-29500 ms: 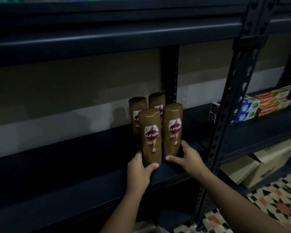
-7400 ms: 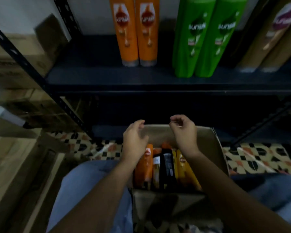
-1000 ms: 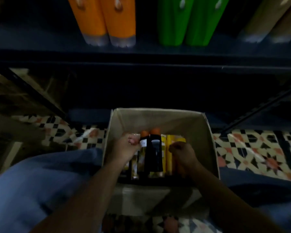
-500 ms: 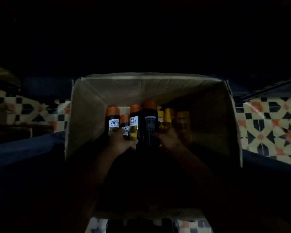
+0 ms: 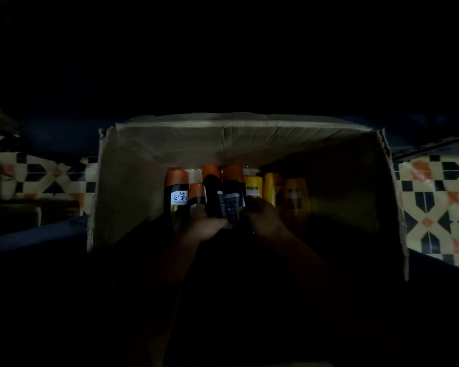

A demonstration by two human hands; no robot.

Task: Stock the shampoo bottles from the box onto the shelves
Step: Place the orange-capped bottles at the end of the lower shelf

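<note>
Cardboard box point(image 5: 170, 144) dim; both hands grip black bottles point(image 5: 224, 197) (blurred).

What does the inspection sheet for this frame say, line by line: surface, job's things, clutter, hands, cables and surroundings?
Surface: patterned tile floor, seen either side of the box; much of the frame is too dark to read.
Job's things: open cardboard box holding dark bottles with orange caps on the left and yellow bottles on the right.
Clutter: nothing seen.
Hands: left hand and right hand are both in the box, each with a grip on a dark orange-capped bottle, left one, right one.
Cables: nothing seen.
Surroundings: a dark metal shelf rail at the right; the shelving above is lost in shadow.
</note>
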